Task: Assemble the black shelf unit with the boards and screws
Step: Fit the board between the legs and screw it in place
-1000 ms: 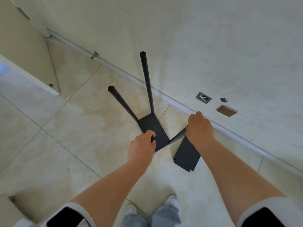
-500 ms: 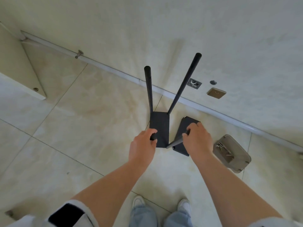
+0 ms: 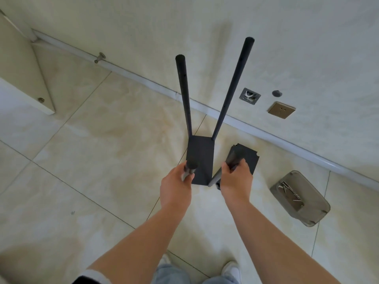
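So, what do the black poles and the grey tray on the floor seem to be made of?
Poles: probably painted metal tube, matte black, thin, straight, with small holes along the side. Tray: looks like grey moulded plastic with rounded corners and a dull surface; it holds shiny screws, likely steel. Material is judged from appearance only.

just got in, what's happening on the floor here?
A person stands over a part-built black shelf unit on the tiled floor. The left hand grips one near pole, the right hand grips another. Two far poles stick up. A loose black board lies beside it, and a grey tray of screws to the right.
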